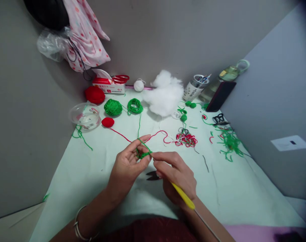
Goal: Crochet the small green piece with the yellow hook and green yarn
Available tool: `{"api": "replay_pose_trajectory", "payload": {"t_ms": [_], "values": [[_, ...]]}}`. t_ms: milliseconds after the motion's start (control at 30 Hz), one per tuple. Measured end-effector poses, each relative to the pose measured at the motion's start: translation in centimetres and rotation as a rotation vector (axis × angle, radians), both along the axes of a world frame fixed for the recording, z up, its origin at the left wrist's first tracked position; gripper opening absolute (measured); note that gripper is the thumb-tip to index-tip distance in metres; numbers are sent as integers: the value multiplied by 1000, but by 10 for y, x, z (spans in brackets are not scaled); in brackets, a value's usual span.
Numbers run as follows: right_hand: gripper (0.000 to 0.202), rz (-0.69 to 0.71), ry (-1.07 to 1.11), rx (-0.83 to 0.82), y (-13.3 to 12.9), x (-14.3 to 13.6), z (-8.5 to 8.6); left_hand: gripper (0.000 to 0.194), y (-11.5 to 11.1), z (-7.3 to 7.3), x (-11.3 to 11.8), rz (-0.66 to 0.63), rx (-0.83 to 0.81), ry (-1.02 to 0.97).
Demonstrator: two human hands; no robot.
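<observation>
Between the thumb and fingers of my left hand (129,164) is a small green crochet piece (144,155). Green yarn (139,126) runs over the raised index finger and back to a loose green coil (135,106). My right hand (176,174) is closed around a crochet hook with a yellow handle (183,195), its tip at the green piece by the left fingertips. Dark blades (153,175), seemingly of scissors, lie on the table, partly hidden by my right hand. A red yarn strand (121,134) passes behind my left fingers from a small red ball (107,122).
White stuffing (165,94) sits at the back middle. Around it are a green yarn ball (113,107), a plastic bowl (88,117), a tissue box (109,86), a pen holder (194,88), a bottle (218,84) and a leaning phone (221,96). Yarn scraps (230,141) lie right.
</observation>
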State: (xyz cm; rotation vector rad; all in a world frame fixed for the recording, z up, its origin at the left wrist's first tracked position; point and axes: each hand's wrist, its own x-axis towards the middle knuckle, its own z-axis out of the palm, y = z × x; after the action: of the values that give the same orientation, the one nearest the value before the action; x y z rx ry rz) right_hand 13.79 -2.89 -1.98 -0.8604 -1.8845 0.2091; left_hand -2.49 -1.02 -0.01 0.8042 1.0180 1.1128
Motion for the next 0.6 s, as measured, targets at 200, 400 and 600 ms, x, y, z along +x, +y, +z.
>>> {"api": "replay_pose_trajectory", "payload": {"t_ms": [200, 400, 600], "values": [[25, 46, 133, -62, 5, -1, 10, 47, 0, -1, -3, 88, 120, 142], [26, -100, 2, -36, -1, -6, 5, 41, -1, 0, 1, 107, 100, 139], [29, 39, 99, -61, 3, 0, 4, 47, 0, -3, -2, 62, 84, 91]]}}
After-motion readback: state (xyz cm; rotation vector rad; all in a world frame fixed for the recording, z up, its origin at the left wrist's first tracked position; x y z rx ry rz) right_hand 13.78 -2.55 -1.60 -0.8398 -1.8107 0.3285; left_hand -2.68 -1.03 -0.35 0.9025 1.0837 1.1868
